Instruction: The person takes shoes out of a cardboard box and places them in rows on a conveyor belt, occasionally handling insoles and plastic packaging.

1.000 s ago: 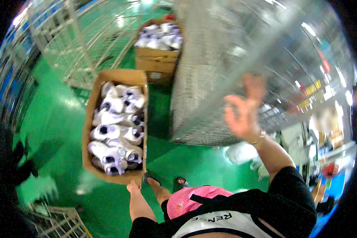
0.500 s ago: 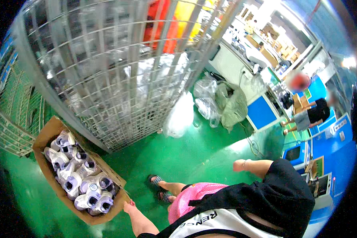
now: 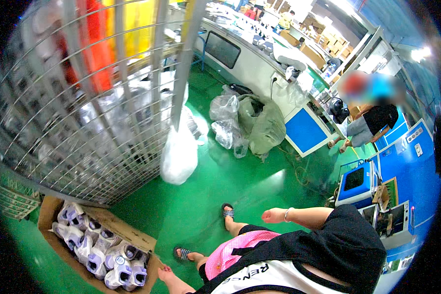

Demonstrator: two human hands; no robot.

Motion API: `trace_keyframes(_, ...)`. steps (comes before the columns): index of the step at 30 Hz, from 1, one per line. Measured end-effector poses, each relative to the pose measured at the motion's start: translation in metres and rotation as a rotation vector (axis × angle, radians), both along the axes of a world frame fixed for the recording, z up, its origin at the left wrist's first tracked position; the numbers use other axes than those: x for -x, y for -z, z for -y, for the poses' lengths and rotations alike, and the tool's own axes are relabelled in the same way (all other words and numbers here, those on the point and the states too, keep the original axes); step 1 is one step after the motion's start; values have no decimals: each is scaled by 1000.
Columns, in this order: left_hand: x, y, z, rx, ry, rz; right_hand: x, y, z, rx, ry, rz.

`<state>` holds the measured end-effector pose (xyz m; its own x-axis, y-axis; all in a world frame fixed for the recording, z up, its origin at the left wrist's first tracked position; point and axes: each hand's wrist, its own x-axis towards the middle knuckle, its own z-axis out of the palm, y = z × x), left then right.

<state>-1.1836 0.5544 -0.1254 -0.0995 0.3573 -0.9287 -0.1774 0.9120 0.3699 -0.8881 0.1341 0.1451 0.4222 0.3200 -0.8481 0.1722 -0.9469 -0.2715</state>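
The cardboard box (image 3: pixel 127 229) stood on the green floor (image 3: pixel 250 181) at the lower left, to the person's left. It was open at the top, with a flap raised along the side toward the middle of the view. White-and-lilac shoes (image 3: pixel 95 257) filled it in uneven rows, their openings mostly facing up.

The left hand (image 3: pixel 165 272) was at the corner of the box nearest the person. Its grip was closed, fingers bent over the cardboard edge; the thumb position could not be made out. The right hand (image 3: pixel 274 215) was raised in front of the body, well apart from the box. Its fingers appeared bent, but how far that grip was closed could not be told. A bracelet (image 3: pixel 288 214) encircled the right wrist.

A wire cage (image 3: pixel 183 63) stood beyond the box, close to its far end, and contained clear plastic along with orange and yellow items. A white bag (image 3: pixel 180 157) rested on the floor beside the cage. Farther off, clear bags (image 3: pixel 224 130) lay against a green sack (image 3: pixel 267 127), both in front of a long white counter (image 3: pixel 252 68). A co-worker (image 3: pixel 381 120) in a black top was positioned at the upper right, beyond a blue-fronted machine (image 3: pixel 355 181).
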Motion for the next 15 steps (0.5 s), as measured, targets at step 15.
trace_keyframes(15,-198,-20,179,-11,-334,256,-169,-8,225,337,332,133)
